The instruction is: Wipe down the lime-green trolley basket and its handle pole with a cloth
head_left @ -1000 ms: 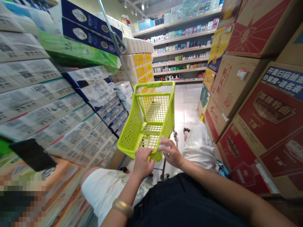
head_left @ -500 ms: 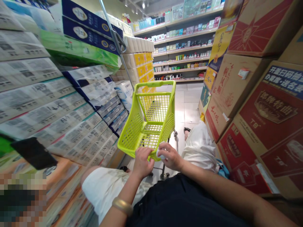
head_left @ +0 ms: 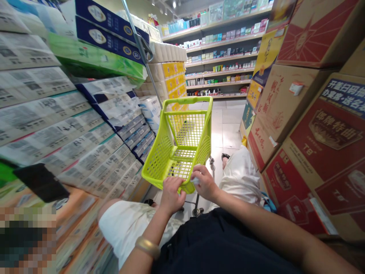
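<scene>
Lime-green plastic shopping cart (head_left: pixel 188 131) stands directly in front of the person in a narrow store aisle, its wheeled frame on the tiled floor (head_left: pixel 225 129). Its perforated walls look light and stiff, so the moulded near rim (head_left: pixel 185 187) seems the firmest place to take hold. The left hand (head_left: pixel 172 196), a gold bangle (head_left: pixel 147 247) on its wrist, has its fingers curled over that rim. The right hand (head_left: pixel 205 183) sits just beside it, fingers closed around a small pale item (head_left: pixel 195 181), too hidden to identify. Wrapped packs of tissue paper (head_left: pixel 57 114) are stacked along the left, printed cardboard cartons (head_left: pixel 302 129) along the right.
</scene>
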A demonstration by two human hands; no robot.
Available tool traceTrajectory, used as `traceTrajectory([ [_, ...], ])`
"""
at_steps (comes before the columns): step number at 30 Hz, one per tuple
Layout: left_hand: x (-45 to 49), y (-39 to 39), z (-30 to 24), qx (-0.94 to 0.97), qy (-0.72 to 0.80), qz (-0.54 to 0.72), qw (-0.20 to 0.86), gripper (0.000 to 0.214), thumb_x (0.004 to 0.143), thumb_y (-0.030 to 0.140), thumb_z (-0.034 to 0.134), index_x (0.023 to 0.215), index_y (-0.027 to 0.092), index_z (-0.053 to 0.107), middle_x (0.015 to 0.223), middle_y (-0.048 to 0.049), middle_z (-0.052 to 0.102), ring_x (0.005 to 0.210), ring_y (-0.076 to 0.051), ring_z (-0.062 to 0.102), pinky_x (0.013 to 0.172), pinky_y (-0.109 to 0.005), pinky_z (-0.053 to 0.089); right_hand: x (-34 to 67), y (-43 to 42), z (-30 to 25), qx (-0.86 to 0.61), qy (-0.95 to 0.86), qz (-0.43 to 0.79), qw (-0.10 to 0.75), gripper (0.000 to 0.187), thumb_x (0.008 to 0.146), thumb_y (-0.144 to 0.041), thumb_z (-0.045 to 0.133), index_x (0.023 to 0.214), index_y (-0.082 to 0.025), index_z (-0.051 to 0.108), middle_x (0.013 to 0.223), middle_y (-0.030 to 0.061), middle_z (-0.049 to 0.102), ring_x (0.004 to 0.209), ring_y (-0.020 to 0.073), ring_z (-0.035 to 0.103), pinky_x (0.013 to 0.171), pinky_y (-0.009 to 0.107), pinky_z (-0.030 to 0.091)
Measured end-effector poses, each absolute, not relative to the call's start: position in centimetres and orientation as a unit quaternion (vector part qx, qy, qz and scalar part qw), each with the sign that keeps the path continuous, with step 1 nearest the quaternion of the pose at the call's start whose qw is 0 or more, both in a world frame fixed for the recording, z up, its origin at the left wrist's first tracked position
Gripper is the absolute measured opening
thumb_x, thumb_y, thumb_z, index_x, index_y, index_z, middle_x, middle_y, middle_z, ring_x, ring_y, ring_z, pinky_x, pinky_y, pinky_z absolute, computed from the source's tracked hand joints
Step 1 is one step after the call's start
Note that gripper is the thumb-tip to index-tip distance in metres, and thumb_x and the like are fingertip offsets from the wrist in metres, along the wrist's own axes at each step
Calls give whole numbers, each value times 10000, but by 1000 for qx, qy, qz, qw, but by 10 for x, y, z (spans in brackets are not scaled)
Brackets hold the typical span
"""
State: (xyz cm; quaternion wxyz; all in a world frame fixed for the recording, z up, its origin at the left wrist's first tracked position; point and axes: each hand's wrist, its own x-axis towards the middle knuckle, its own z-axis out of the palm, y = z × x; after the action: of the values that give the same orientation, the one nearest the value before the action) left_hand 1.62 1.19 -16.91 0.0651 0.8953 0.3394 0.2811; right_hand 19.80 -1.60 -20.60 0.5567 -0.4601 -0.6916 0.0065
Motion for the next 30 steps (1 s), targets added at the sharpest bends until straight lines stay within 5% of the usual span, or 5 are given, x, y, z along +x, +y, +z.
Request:
traceTrajectory([
  [4, 14, 13, -169, 897, 336, 280, 66, 255, 649, 149, 504, 880, 216, 590, 819, -37, 643, 829, -230, 560, 798, -380, 409, 208, -6, -203, -420, -720, 0, 553, 291, 663, -11, 498, 830, -232, 590, 975, 45, 553, 948, 196, 554, 837, 331, 497],
  [11, 17, 12, -169, 896, 332, 286, 68, 261, 657, 146, 502, 894, 210, 591, 821, -37, 650, 826, -229, 563, 818, -391, 409, 265, 70, -175, -568, -581, 19, 583, 287, 628, -6, 446, 787, -210, 572, 917, 45, 505, 902, 206, 540, 849, 374, 483],
  [22, 11, 16, -168, 896, 336, 282, 73, 252, 653, 148, 497, 875, 217, 594, 800, -36, 637, 818, -230, 561, 802, -385, 409, 210, 5, -195, -442, -733, 29, 516, 249, 618, -33, 552, 764, -232, 585, 930, 34, 526, 895, 197, 521, 811, 327, 483],
  [30, 12, 16, -168, 896, 331, 286, 77, 249, 654, 150, 499, 875, 214, 593, 825, -38, 653, 816, -227, 565, 805, -387, 413, 250, 70, -175, -580, -552, 31, 599, 234, 630, -45, 471, 752, -217, 572, 887, 42, 464, 886, 215, 515, 843, 377, 479],
])
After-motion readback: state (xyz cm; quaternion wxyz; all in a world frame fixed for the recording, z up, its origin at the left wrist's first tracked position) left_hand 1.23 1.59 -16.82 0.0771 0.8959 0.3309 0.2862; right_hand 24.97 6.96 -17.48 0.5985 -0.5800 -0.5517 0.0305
